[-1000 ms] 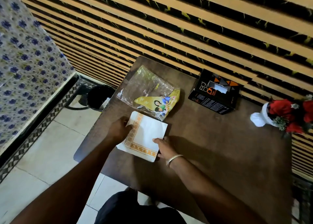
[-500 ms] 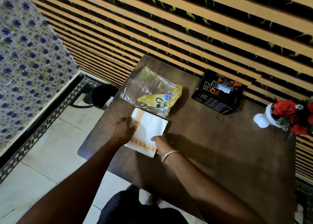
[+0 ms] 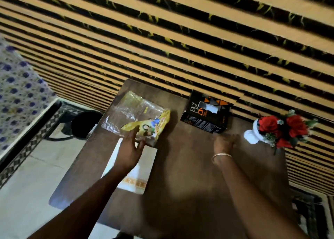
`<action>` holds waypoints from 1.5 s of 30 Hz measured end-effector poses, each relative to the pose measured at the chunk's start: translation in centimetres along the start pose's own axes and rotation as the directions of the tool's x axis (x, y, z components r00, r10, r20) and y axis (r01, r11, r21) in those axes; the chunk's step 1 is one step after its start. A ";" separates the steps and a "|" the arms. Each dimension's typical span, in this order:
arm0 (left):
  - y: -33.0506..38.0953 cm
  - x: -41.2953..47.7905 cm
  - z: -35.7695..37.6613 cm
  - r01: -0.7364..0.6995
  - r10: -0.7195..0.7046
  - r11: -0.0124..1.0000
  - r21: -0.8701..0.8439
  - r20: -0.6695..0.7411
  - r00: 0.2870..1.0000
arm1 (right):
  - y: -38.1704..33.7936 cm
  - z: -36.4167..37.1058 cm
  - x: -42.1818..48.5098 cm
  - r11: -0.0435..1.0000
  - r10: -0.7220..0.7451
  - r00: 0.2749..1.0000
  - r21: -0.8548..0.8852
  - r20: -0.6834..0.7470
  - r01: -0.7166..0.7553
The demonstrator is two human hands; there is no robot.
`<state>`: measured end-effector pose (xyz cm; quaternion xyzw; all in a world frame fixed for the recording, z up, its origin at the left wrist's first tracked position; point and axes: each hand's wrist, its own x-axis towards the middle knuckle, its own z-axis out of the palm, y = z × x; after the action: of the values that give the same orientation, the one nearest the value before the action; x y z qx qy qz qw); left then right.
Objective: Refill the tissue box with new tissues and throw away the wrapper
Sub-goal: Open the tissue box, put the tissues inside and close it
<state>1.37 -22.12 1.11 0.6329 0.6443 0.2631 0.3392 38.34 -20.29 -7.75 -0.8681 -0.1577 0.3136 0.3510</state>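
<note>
left grip point(image 3: 130, 146) open at wrapper point(image 3: 142, 120) edge | right grip point(image 3: 224, 143) unclear, near tissue box point(image 3: 206, 116)

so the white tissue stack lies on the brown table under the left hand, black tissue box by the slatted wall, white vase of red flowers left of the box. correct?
One thing is wrong: the white vase of red flowers stands right of the black tissue box, not left, as the head view shows. The rest holds: the white tissue stack lies on the brown table under the left hand.
</note>
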 end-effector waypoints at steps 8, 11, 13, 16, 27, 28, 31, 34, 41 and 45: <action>9.0 6.5 7.0 0.032 0.068 0.959 -0.283 0.336 0.939 | -4.0 -1.9 1.0 0.972 0.067 0.995 0.223 0.068 -0.081; 10.9 8.5 8.9 0.130 -0.002 0.946 -0.298 0.394 0.919 | -2.1 -1.5 2.9 0.964 0.062 0.990 0.249 0.128 -0.092; 12.1 9.3 10.0 0.183 -0.030 0.929 -0.323 0.428 0.903 | -2.0 -1.3 3.2 0.955 0.043 0.989 0.286 0.141 -0.082; 12.8 10.5 11.0 0.235 -0.024 0.893 -0.383 0.481 0.876 | -3.8 -1.4 1.1 0.938 -0.003 0.978 0.341 0.206 -0.069; 11.3 5.5 11.6 0.206 -0.017 0.886 -0.416 0.415 0.910 | -2.9 -5.2 -8.2 0.895 -0.165 0.968 0.441 0.187 0.067; 11.1 4.2 11.3 0.198 -0.012 0.884 -0.422 0.404 0.915 | -1.7 -5.6 -9.6 0.889 -0.165 0.970 0.453 0.181 0.067; 10.5 -0.3 10.5 0.135 0.022 0.900 -0.413 0.355 0.935 | 1.6 -6.7 -14.0 0.868 -0.094 0.978 0.496 0.183 -0.009; 8.9 -4.7 10.4 0.150 -0.011 0.917 -0.369 0.355 0.935 | 4.9 -7.8 -17.9 0.887 -0.073 0.985 0.461 0.158 -0.008; 6.2 -11.6 11.2 0.207 -0.083 0.917 -0.341 0.345 0.935 | 9.2 -9.5 -22.9 0.906 -0.110 0.985 0.421 0.134 0.044; 6.0 -13.4 11.6 0.196 -0.095 0.926 -0.322 0.303 0.948 | 10.2 -9.6 -23.4 0.907 -0.082 0.987 0.422 0.137 0.017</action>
<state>13.66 -36.11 -0.20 0.5436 0.5782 0.2540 0.5528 27.51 -43.92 0.57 -0.7417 -0.1351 0.3963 0.5240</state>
